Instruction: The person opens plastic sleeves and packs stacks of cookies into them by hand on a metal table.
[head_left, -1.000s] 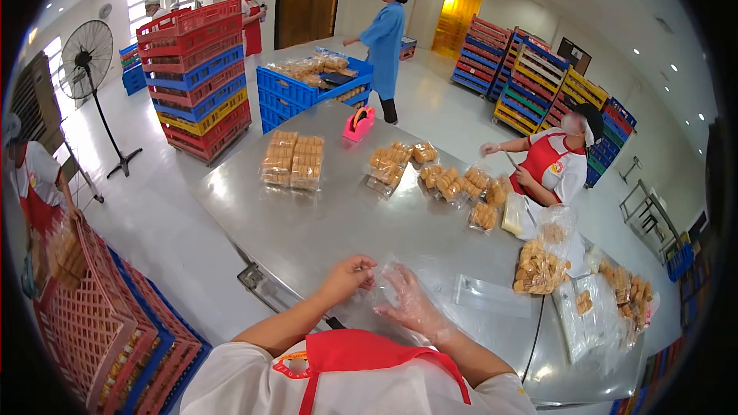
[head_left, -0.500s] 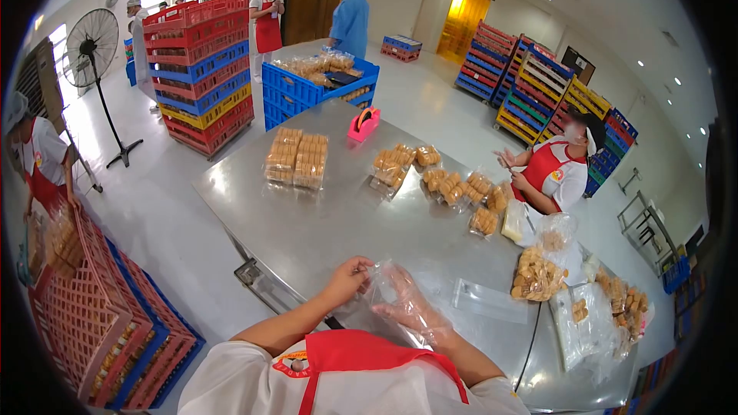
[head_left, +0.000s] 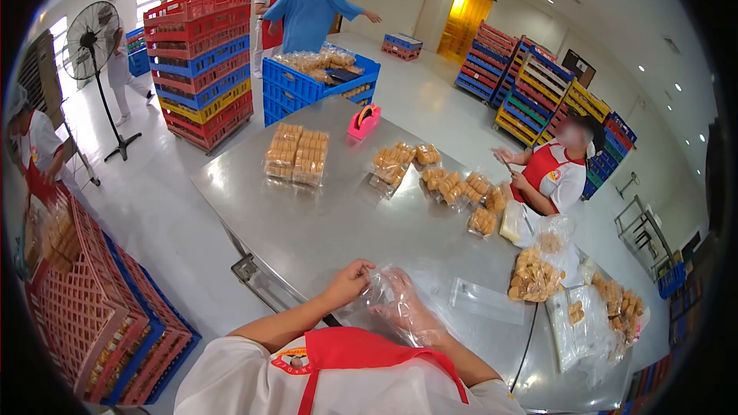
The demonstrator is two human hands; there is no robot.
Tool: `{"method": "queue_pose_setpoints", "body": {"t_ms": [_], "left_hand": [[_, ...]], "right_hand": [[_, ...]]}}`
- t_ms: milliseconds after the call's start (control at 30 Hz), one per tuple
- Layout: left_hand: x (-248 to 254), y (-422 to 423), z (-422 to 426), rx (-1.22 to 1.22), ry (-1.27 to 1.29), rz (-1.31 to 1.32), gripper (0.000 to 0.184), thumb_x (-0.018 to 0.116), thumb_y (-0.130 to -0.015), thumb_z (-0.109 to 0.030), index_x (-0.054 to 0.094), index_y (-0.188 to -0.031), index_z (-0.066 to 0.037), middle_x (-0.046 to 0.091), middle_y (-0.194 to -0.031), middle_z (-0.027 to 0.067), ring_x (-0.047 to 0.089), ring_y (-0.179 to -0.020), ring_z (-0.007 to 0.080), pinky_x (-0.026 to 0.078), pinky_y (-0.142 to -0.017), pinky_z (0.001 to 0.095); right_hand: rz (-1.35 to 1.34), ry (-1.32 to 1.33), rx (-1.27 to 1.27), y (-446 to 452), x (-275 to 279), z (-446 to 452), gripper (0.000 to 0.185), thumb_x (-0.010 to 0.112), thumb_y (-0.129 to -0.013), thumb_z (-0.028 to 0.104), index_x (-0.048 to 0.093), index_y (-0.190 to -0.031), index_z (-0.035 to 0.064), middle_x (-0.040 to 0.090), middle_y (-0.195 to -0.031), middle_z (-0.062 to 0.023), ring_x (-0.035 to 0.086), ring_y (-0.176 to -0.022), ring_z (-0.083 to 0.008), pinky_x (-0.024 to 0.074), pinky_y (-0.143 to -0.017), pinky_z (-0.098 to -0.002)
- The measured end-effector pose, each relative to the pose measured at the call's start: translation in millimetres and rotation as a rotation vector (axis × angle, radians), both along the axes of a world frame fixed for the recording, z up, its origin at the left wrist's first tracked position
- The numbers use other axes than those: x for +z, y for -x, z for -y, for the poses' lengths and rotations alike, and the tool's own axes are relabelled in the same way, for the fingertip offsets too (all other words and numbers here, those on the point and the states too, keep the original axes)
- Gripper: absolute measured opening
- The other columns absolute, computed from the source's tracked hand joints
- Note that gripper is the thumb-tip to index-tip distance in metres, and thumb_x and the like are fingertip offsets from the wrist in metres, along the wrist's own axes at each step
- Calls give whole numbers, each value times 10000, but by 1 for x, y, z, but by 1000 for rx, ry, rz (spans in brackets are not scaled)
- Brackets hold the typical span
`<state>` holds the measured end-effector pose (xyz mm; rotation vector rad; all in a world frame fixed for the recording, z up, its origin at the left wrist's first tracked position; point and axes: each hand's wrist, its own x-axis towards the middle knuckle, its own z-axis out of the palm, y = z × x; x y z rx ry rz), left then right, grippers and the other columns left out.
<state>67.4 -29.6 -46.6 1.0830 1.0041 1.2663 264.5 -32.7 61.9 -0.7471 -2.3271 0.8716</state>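
Clear thin plastic (head_left: pixel 378 286) covers my right hand (head_left: pixel 403 300) loosely down to the wrist; I cannot tell whether it is a glove or a bag. Inside it, the right fingers and thumb are apart, with nothing visible between them. My left hand (head_left: pixel 352 280) is closed, its fingertips pinching the plastic at the right fingertips. Both hands are above the near edge of the steel table (head_left: pixel 284 238). To their right lies a flat clear plastic piece (head_left: pixel 488 303). Farther off are neatly stacked packs of round biscuits (head_left: pixel 298 155) and several smaller biscuit packs (head_left: pixel 390 165).
A pink tape dispenser (head_left: pixel 364 121) stands near blue crates (head_left: pixel 319 92). At right are a bag of loose biscuits (head_left: pixel 536 275) and plastic bags (head_left: pixel 569 330). A co-worker (head_left: pixel 553 173) sits across the table. Crates (head_left: pixel 84 315) and a fan (head_left: pixel 94 42) stand left.
My hands stay nearly in place, shifting the plastic slightly at the fingertips. The person in blue has come nearer the blue crates, arms spread. A person in white behind the fan has moved left.
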Motion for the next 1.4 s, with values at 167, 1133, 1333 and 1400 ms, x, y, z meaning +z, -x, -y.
{"method": "queue_pose_setpoints", "body": {"t_ms": [167,1133,1333,1400], "left_hand": [[11,-1,4,6,64,48,298,514,-945,-15,530,-1241,-45,512,-913,7,533,-795,99,466,-692,248],[-22,36,-15,352,165,105,270,503,-910,-25,522,-1180,-39,496,-896,40,571,-631,137,553,-511,298],[-3,35,-15,355,273,172,180,512,-956,-125,512,-1125,-65,519,-845,31,583,-615,146,528,-490,291],[-5,38,-15,354,267,195,172,517,-967,-162,503,-1113,-72,529,-841,33,589,-617,149,519,-483,292]], "right_hand": [[-25,227,66,-8,-19,-6,664,809,-830,242,459,-1358,46,453,-1323,-162,552,-1059,-266,494,-873,-380],[-465,384,-263,-69,21,45,297,682,-902,200,678,-1085,-34,677,-1103,-116,624,-1061,-238,464,-967,-351],[-375,433,-572,-66,38,34,177,638,-959,181,712,-984,22,691,-1039,-85,637,-1000,-190,489,-917,-338],[-636,264,-742,-86,54,25,184,618,-975,208,703,-968,46,687,-1026,-84,645,-960,-193,499,-925,-349]]}}
